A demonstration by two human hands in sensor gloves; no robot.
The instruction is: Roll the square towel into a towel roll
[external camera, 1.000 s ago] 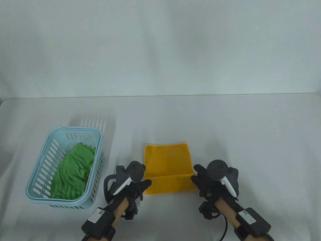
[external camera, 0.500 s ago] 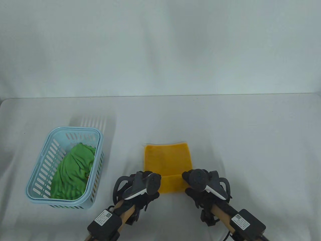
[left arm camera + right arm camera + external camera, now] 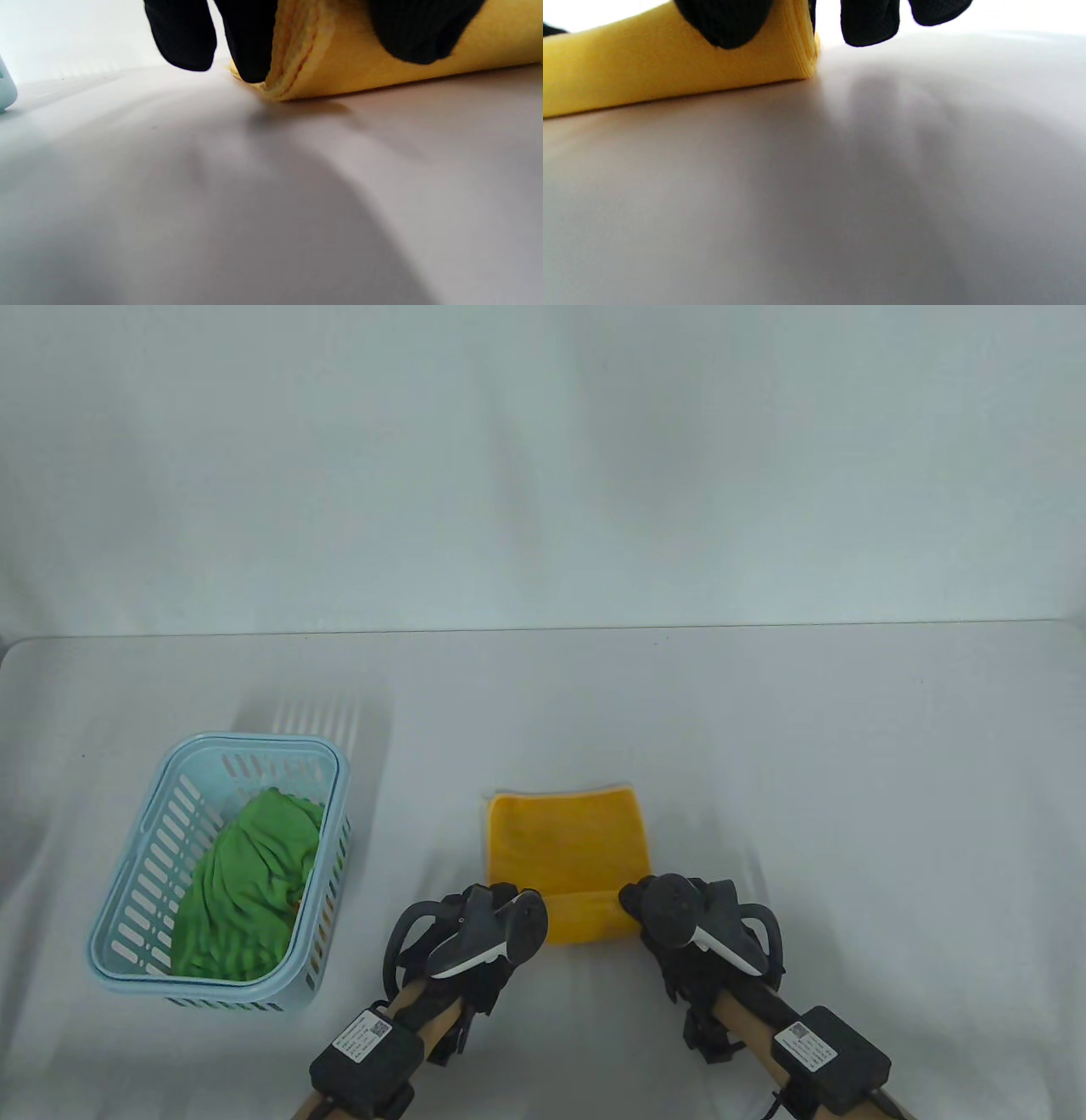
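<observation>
Yellow towel (image 3: 567,848) lay flat near the middle of the white table (image 3: 848,780), its near edge turned up into a low roll between my two hands.

Going from the left: the pale blue slotted basket (image 3: 127,916) stood well apart from the towel, with a crumpled green cloth (image 3: 246,891) lying inside it. Next came my left hand (image 3: 475,929) in its black glove, a tracker strapped across its back, set at the left end of the rolled edge. In the left wrist view my fingers (image 3: 250,38) curled down over that end, where the folded layers and their stitched hem showed, and my thumb pressed on the near face, so the roll was pinched between them. One finger hung just clear of the cloth, to the outside.

At the right end my right hand (image 3: 687,920) mirrored this. The right wrist view showed my thumb on the near face of the roll and a finger behind its end, gripping it, while two other fingertips (image 3: 867,25) hung past the end without touching it. The unrolled part stretched away from me.
</observation>
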